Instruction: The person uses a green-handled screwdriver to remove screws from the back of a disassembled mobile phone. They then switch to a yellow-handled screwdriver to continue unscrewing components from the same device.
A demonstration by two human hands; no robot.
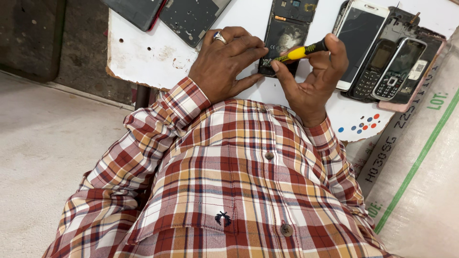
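The right hand (313,79) pinches a small yellow-and-black precision screwdriver (299,51), its fingers closed around the handle, tip aimed at the lower end of an opened black phone body (286,36) lying on the chipped white worktop (148,52). The left hand (224,64), ring on one finger, curls over the phone's lower edge, pressing it flat. The job looks best done with the driver held square to the screw and turned lightly, the left hand's pressure steady.

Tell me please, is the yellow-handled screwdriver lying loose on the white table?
No, the right hand holds the screwdriver above the opened phone.
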